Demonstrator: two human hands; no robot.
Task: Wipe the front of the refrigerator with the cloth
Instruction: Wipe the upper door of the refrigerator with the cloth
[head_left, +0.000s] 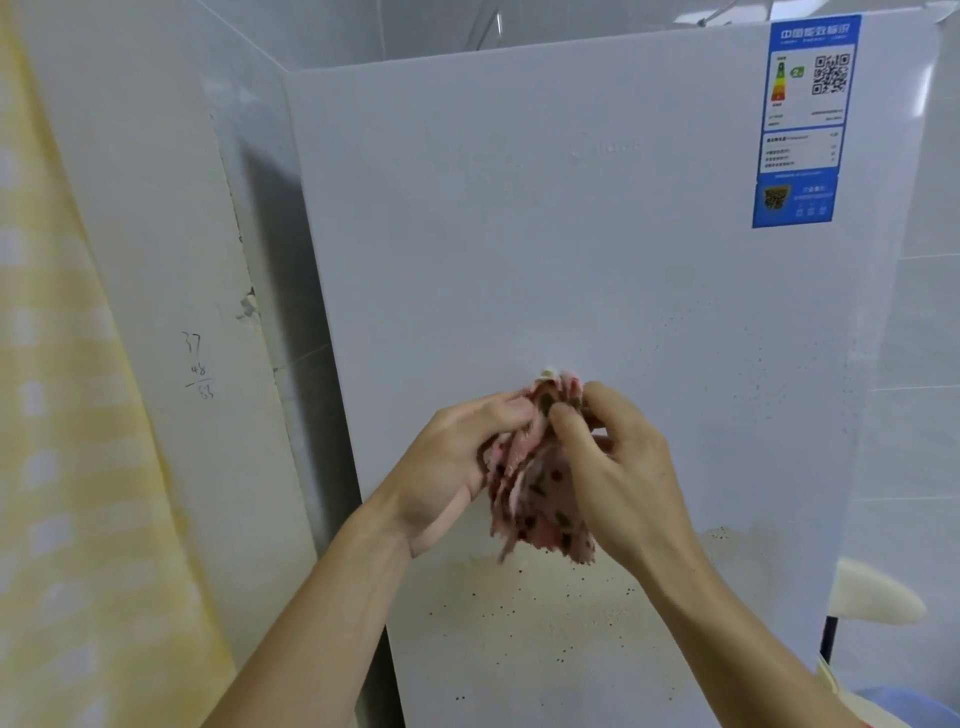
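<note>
1. Grip first: both hands are on the cloth (540, 488). The left hand (457, 467) comes in from 8 o'clock with its fingers folded over the cloth's top left edge, palm turned partly up. The right hand (618, 467) comes in from 4 o'clock, thumb and fingers pinching the top right of the wad. So neither hand is open, and both have hold of the same thing.
2. The cloth is pinkish with dark spots, all bunched up, and its ragged end hangs down toward 6 o'clock between the two palms. A bit of pale edge pokes out at 12.
3. Where it sits: right in front of the fridge (571, 260), low of centre on the door. From my feed I can't tell if it's touching the door or just held close to it.
4. Straight below the cloth, at 6 o'clock, the door has a yellowish stain (545, 597) peppered with dark specks. More fine specks sit out toward 3 o'clock.
5. A blue label (802, 124) with a QR code is up at 1 o'clock, near the door's top corner.
6. Out at 9 o'clock there's a white wall (171, 234) with pencilled numbers (198, 368) on it, and a yellow curtain (62, 415) past that at the frame edge.
7. At 5 o'clock, in the bottom corner, there's a bit of a blue tub (904, 701).
</note>
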